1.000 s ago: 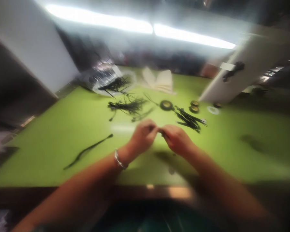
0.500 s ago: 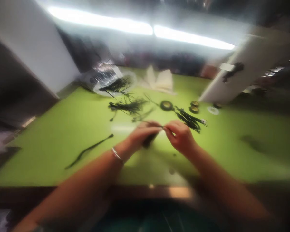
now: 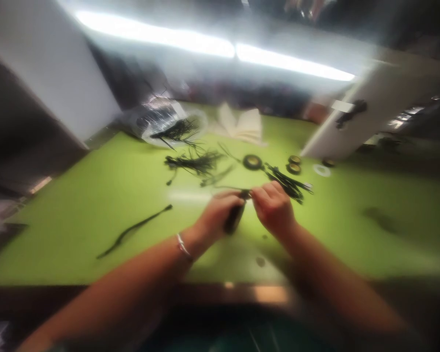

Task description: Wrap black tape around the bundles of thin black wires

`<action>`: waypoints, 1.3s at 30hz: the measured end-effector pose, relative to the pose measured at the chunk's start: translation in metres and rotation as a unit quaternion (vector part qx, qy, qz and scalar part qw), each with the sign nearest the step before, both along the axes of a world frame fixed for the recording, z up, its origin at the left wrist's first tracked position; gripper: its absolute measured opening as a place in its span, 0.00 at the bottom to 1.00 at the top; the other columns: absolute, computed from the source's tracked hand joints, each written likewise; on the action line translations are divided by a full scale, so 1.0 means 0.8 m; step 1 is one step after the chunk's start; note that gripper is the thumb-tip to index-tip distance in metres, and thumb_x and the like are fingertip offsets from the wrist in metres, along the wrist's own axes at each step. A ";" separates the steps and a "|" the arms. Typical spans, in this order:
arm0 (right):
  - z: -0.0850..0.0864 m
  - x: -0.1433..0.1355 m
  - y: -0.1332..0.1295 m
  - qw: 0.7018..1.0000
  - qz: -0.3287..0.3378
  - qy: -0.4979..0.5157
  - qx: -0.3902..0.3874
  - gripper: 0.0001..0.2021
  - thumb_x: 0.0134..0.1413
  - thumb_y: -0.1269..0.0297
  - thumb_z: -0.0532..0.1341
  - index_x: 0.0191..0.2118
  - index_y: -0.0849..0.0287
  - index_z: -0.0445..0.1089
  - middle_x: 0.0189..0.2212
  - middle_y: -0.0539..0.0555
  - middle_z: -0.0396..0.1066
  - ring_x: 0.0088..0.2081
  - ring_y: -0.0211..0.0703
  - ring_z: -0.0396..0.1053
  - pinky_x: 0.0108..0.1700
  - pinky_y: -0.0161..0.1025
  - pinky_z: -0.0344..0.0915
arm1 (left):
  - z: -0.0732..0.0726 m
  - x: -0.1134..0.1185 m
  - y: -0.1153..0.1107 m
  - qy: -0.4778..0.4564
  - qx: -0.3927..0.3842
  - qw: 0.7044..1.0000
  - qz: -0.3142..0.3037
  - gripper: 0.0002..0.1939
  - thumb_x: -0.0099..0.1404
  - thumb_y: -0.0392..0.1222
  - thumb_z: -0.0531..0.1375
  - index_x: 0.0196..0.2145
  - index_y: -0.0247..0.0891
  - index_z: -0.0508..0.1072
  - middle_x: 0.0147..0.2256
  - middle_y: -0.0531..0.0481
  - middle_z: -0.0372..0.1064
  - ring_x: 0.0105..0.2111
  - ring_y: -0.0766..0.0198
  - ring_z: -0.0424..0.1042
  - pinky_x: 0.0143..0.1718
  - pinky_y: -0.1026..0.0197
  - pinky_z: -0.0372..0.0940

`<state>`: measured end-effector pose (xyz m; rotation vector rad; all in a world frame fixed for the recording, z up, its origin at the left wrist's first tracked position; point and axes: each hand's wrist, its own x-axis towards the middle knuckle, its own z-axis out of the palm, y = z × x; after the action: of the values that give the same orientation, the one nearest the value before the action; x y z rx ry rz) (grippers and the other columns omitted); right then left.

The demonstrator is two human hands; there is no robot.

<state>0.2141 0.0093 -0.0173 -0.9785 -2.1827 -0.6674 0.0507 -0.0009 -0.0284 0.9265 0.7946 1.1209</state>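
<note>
My left hand [image 3: 222, 210] is closed around a dark, thick object [image 3: 234, 219]; blur keeps me from telling its kind. Over the top of this hand runs a thin black cable [image 3: 229, 187], leading to the fingertips. My right hand [image 3: 273, 205] is closed in a pinch at the cable's end, right beside the left fingertips. What exactly lies between its fingers is mostly hidden. Just beyond the right hand lies a bundle of black cables [image 3: 288, 183]. A single black cable [image 3: 134, 229] lies on the green table [image 3: 69, 210], left of my left hand.
Behind my hands lie a loose pile of black cables [image 3: 194, 161] and a black tape roll [image 3: 252, 162]. Small rolls [image 3: 294, 165] and a white ring [image 3: 321, 170] are at right. Farther back are a plastic bag [image 3: 161, 120] and an open booklet [image 3: 240, 124]. White panels flank the table.
The left hand has turned, so more of the dark object shows below it. Both hands stay close together, and the right hand's fingers have curled in more.
</note>
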 end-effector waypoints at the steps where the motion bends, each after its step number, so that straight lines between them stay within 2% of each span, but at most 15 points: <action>1: -0.001 -0.001 -0.001 1.000 0.002 -0.004 0.004 0.08 0.60 0.71 0.54 0.31 0.59 0.67 0.23 0.53 0.60 0.30 0.45 0.55 0.34 0.41 0.58 | 0.001 0.000 0.000 -0.003 -0.005 1.000 0.008 0.06 0.54 0.41 0.63 0.26 0.34 0.75 0.23 0.51 0.67 0.32 0.62 0.68 0.33 0.63 0.61; 5: -0.003 -0.003 -0.003 0.999 0.034 0.004 0.006 0.05 0.59 0.72 0.56 0.37 0.60 0.69 0.24 0.54 0.64 0.30 0.45 0.57 0.36 0.41 0.61 | 0.001 -0.004 0.005 0.016 -0.070 0.997 0.036 0.15 0.53 0.49 0.66 0.24 0.34 0.73 0.21 0.52 0.66 0.23 0.68 0.63 0.27 0.63 0.57; 10: -0.007 -0.001 -0.004 0.995 0.096 -0.004 0.022 0.07 0.57 0.75 0.58 0.41 0.61 0.69 0.26 0.54 0.67 0.32 0.45 0.60 0.39 0.41 0.64 | 0.001 -0.012 0.012 0.038 -0.083 0.995 0.045 0.13 0.50 0.47 0.67 0.22 0.34 0.73 0.21 0.51 0.68 0.23 0.66 0.64 0.26 0.62 0.57; 14: -0.008 0.000 -0.002 0.993 0.114 0.031 0.011 0.08 0.56 0.74 0.59 0.42 0.58 0.69 0.28 0.54 0.70 0.36 0.46 0.63 0.43 0.43 0.64 | 0.002 -0.014 0.012 0.041 -0.076 0.995 0.046 0.11 0.50 0.44 0.66 0.20 0.34 0.71 0.21 0.52 0.66 0.23 0.67 0.63 0.27 0.62 0.58; 16: -0.006 0.000 0.000 0.987 0.127 0.089 -0.046 0.05 0.57 0.72 0.59 0.39 0.57 0.69 0.29 0.53 0.70 0.35 0.45 0.64 0.42 0.43 0.64 | 0.006 -0.016 0.013 0.046 -0.026 0.998 0.045 0.10 0.50 0.41 0.65 0.18 0.34 0.70 0.21 0.53 0.65 0.24 0.68 0.63 0.28 0.63 0.58; 18: -0.004 0.000 0.001 0.970 0.140 0.138 -0.142 0.03 0.59 0.69 0.59 0.38 0.56 0.69 0.30 0.53 0.71 0.34 0.43 0.66 0.40 0.41 0.64 | 0.011 -0.017 0.013 0.075 0.039 0.996 0.037 0.10 0.50 0.41 0.66 0.18 0.34 0.71 0.21 0.53 0.65 0.24 0.68 0.63 0.28 0.63 0.58; 21: 0.000 -0.001 0.001 0.946 0.133 0.139 -0.261 0.06 0.61 0.67 0.56 0.34 0.58 0.69 0.28 0.53 0.71 0.31 0.41 0.66 0.35 0.39 0.63 | 0.020 -0.018 0.011 0.164 0.099 0.981 0.026 0.09 0.52 0.42 0.65 0.21 0.35 0.72 0.18 0.54 0.64 0.21 0.69 0.61 0.26 0.63 0.56; 24: 0.003 -0.001 -0.001 0.926 0.133 0.148 -0.322 0.09 0.60 0.67 0.56 0.30 0.58 0.69 0.25 0.51 0.70 0.28 0.38 0.65 0.32 0.36 0.61 | 0.024 -0.019 0.009 0.218 0.129 0.967 0.023 0.10 0.54 0.43 0.64 0.22 0.35 0.72 0.18 0.55 0.63 0.19 0.70 0.59 0.24 0.63 0.55; 27: 0.010 0.000 -0.004 0.905 0.127 0.197 -0.357 0.08 0.58 0.68 0.58 0.28 0.58 0.69 0.23 0.48 0.70 0.25 0.35 0.64 0.30 0.33 0.60 | 0.018 -0.020 0.012 0.190 0.131 0.973 -0.005 0.10 0.54 0.45 0.65 0.25 0.34 0.74 0.23 0.51 0.68 0.24 0.67 0.64 0.27 0.63 0.58; 30: 0.013 0.000 -0.005 0.921 0.114 0.222 -0.298 0.06 0.56 0.69 0.59 0.28 0.58 0.70 0.23 0.48 0.70 0.25 0.36 0.65 0.30 0.34 0.61 | 0.008 -0.017 0.016 0.116 0.106 0.987 -0.044 0.12 0.53 0.46 0.67 0.29 0.33 0.76 0.28 0.49 0.71 0.30 0.65 0.68 0.33 0.63 0.61; 32: 0.011 0.000 -0.006 0.943 0.110 0.206 -0.237 0.06 0.57 0.69 0.58 0.30 0.58 0.70 0.24 0.50 0.70 0.27 0.38 0.65 0.32 0.36 0.62 | 0.002 -0.014 0.017 0.077 0.067 0.993 -0.052 0.12 0.52 0.45 0.68 0.30 0.33 0.76 0.27 0.50 0.71 0.28 0.66 0.68 0.32 0.63 0.61; 36: 0.000 -0.005 -0.008 0.983 0.060 0.132 -0.115 0.05 0.59 0.69 0.57 0.33 0.57 0.69 0.27 0.53 0.69 0.32 0.44 0.65 0.36 0.40 0.63 | 0.000 -0.009 0.013 0.029 0.004 0.999 -0.032 0.10 0.50 0.43 0.69 0.28 0.32 0.77 0.24 0.51 0.70 0.24 0.68 0.65 0.27 0.65 0.58; 39: -0.005 -0.006 -0.006 0.995 0.031 0.077 -0.055 0.04 0.59 0.70 0.56 0.35 0.57 0.68 0.27 0.54 0.67 0.32 0.46 0.62 0.37 0.42 0.63 | 0.003 -0.008 0.010 0.018 -0.032 0.999 -0.012 0.09 0.50 0.41 0.68 0.26 0.31 0.77 0.23 0.50 0.71 0.23 0.69 0.65 0.26 0.65 0.58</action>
<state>0.2096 0.0045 -0.0212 -0.9799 -2.1220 -0.4308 0.0445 0.0072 -0.0261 0.9029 0.8424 1.0533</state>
